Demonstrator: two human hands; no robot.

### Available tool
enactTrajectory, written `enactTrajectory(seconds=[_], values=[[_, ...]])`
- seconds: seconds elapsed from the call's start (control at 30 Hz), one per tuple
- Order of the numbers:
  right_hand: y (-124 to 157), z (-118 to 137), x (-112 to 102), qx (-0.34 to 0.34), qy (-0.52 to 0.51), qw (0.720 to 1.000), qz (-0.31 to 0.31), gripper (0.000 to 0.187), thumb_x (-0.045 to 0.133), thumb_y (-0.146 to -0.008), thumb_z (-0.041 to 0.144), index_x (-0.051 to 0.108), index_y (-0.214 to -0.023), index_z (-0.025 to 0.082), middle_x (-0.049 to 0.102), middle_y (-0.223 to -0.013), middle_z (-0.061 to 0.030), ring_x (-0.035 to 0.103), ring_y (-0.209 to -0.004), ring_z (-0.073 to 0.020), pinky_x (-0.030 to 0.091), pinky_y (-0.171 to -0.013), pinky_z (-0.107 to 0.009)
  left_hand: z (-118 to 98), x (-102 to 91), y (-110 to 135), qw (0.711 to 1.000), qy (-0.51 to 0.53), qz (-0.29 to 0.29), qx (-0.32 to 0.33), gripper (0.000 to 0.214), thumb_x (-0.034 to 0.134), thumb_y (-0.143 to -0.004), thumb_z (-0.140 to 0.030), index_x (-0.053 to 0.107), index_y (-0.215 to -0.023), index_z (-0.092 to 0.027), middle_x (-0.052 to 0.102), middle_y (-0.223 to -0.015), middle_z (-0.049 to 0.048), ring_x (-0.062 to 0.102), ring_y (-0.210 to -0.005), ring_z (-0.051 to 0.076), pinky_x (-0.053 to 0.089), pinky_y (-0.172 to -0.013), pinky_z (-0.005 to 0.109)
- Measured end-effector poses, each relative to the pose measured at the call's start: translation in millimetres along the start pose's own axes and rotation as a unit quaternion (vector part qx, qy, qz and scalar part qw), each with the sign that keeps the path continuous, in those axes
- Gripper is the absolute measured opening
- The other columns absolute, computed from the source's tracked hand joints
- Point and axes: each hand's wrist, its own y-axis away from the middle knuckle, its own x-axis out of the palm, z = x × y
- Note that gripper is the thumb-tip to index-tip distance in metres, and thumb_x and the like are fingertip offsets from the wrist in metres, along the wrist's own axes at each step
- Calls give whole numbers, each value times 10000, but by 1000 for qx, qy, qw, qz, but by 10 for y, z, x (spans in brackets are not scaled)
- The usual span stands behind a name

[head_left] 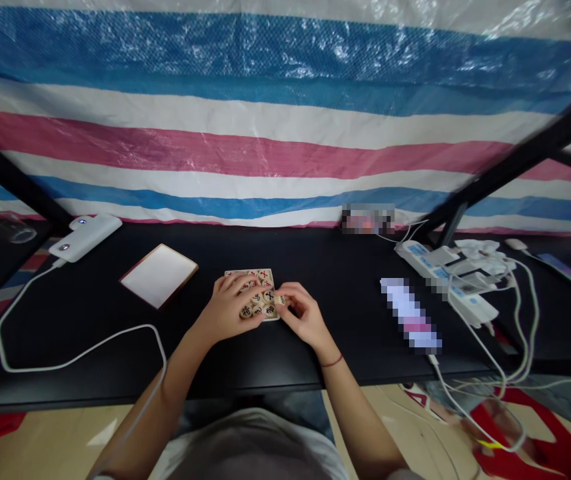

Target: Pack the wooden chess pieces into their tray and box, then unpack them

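Note:
A small square wooden tray (235, 273) lies on the black table (345, 293), filled with several round wooden game pieces (260, 300) marked in red and black. My left hand (228, 308) rests over the tray's left side, fingers curled on the pieces. My right hand (301, 312) is at the tray's right edge, fingertips pinched on one round piece (280, 300). A thin red band circles my right wrist.
A flat white-topped lid or board (159, 275) lies left of the tray. A white power bank (84, 237) with a long cable sits at far left. At right are a white power strip (448, 273) with plugs and cables. A striped tarp hangs behind.

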Motion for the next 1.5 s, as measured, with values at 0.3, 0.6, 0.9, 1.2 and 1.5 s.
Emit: enactTrajectory(seconds=[0.3,0.6,0.9,1.2,1.5], values=[[24,66,46,-60,127,988,62,124,636,-754,153,621,-865,205,595,-1024,-56,566,-773,-135,480,-692,-274,102,132,101,997,-36,64,-10,735,719,-750,-462,427,-1413,-347,285,-1564,66,220,-1430,354,148,-1129,577],[-21,50,86,-54,149,986,48,79,617,-784,167,622,-853,203,569,-1117,-81,580,-775,-137,511,-728,-298,171,140,17,998,-37,42,-32,721,706,-758,-519,458,-1402,-312,327,-1540,77,201,-1433,368,170,-1143,585],[-24,8,25,-46,133,989,-37,203,599,-824,227,612,-1026,217,540,-1206,-98,475,-562,-58,479,-590,-271,511,-102,122,907,-132,-202,-346,338,531,-882,-312,608,-1178,-168,548,-1323,166,393,-1294,367,323,-1024,547],[-16,-3,67,-55,161,985,-40,145,556,-860,227,620,-989,211,587,-1104,-84,505,-632,-100,495,-672,-299,533,-304,148,904,-75,-253,-336,271,513,-874,-335,637,-1077,-204,655,-1159,122,596,-1054,282,398,-952,444],[-20,105,118,-74,155,979,-105,119,517,-906,242,629,-896,202,639,-916,-59,588,-773,-156,485,-709,-292,389,-439,142,813,339,-388,-272,276,611,-829,-478,626,-928,-221,697,-989,52,645,-975,217,495,-897,368]])
